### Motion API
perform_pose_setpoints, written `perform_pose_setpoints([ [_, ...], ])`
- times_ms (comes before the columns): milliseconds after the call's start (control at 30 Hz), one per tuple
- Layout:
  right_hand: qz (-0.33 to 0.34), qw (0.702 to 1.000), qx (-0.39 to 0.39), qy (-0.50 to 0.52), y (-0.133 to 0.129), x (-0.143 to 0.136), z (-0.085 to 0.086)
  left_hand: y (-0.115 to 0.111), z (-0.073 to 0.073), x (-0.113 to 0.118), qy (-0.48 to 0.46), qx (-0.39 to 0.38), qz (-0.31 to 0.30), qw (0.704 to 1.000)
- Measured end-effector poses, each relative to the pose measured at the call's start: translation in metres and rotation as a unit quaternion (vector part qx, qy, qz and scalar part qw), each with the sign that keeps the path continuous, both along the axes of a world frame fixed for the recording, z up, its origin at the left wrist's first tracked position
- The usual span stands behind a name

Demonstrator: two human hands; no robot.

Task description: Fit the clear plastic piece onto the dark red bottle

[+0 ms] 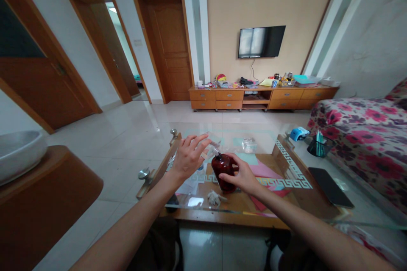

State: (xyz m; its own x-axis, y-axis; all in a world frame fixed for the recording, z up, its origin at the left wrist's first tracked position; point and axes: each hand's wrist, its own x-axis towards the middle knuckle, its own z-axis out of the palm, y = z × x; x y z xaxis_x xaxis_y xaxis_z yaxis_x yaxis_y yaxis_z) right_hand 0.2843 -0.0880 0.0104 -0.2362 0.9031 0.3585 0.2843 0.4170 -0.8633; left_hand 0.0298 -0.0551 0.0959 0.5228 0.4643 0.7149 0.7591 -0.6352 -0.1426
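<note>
A dark reddish-brown bottle (223, 173) stands slightly tilted over the glass-topped coffee table, its narrow dark neck pointing up and to the left. My right hand (243, 173) is wrapped round its right side, thumb across the front. Just above the neck, my left hand (192, 154) has its fingers bent round a clear, see-through piece (214, 146), whose exact kind I cannot make out. That piece meets or nearly meets the bottle's mouth. Below the bottle lies a crumpled whitish wad (215, 197) on the glass.
The glass coffee table (270, 216) also bears a clear glass dish (249, 145), a black tablet-like slab (330, 186), a pen holder (319, 146) and a blue-and-white object (299, 134). A flowered sofa (365, 123) stands right; a basin (20, 152) is at left.
</note>
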Motion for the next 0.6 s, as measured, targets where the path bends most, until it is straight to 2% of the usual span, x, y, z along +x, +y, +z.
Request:
perform_pose_setpoints([
  [600,0.007,1.000,-0.003,0.011,-0.0017,-0.0009,0.0034,0.0021,-0.0012,-0.0020,0.012,-0.008,-0.007,1.000],
])
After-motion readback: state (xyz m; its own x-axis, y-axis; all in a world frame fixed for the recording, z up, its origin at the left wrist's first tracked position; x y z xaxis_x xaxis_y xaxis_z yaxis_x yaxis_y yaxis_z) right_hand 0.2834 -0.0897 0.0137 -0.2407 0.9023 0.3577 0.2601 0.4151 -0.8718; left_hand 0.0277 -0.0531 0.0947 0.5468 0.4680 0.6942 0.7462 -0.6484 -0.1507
